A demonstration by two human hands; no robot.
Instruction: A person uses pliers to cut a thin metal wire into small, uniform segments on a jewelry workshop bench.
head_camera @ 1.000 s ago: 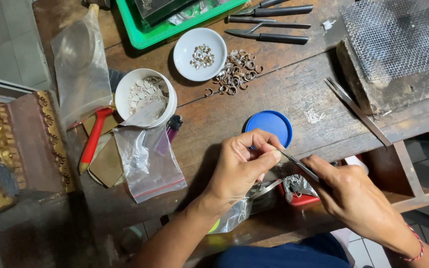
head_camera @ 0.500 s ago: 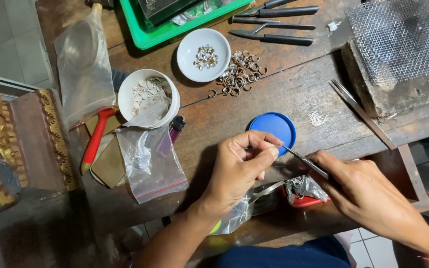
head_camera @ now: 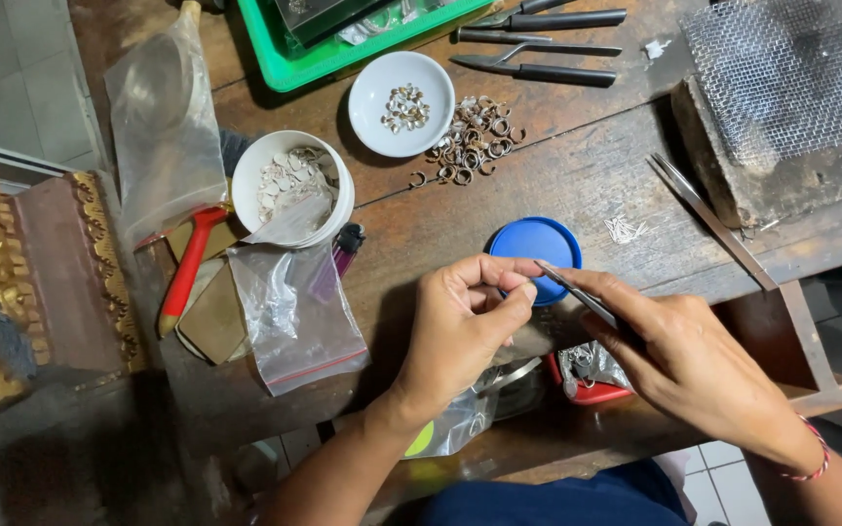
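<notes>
One pair of slim metal tweezers [head_camera: 577,292] is gripped by the right hand [head_camera: 694,360], beside one round blue plastic lid [head_camera: 535,244] near the wooden counter's [head_camera: 421,214] front edge. The left hand's [head_camera: 460,331] fingers [head_camera: 499,292] are pinched closed at the tweezer tip; what they hold cannot be told. Two white bowls [head_camera: 401,91] are counted.

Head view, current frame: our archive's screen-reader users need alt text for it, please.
Over a worn wooden workbench, a person's right hand points slim tweezers at something tiny pinched in the left hand, above a blue round lid. Behind lie loose metal rings, two white bowls, pliers and plastic bags.
</notes>
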